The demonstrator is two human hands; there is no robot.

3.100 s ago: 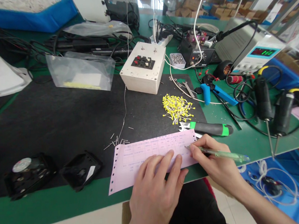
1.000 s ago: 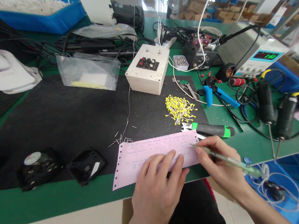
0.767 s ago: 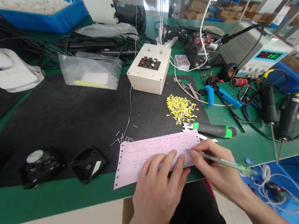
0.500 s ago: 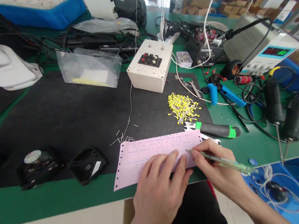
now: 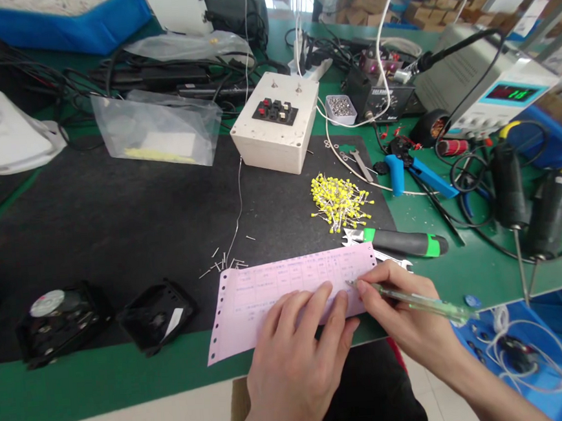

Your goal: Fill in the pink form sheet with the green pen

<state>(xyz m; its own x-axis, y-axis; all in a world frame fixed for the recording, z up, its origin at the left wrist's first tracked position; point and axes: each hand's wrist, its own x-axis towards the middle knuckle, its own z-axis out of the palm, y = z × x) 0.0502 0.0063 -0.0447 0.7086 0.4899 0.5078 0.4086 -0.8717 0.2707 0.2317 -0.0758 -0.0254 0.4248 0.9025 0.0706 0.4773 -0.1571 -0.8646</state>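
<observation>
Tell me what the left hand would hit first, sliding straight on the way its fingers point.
Likely the green pen or the right hand holding it, just ahead and to the right of the left hand; depth leaves unclear which comes first.

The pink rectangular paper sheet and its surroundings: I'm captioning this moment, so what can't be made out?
Pink paper sheet, head view: printing too small and blurred to read; left hand covers part.
Translucent green pen, head view: grip partly hidden by the right hand.
Silver metal wrench by that hand, head view: partly covered by the sheet.
Blue plastic bin, upper left, head view: cut off by the top edge.
</observation>
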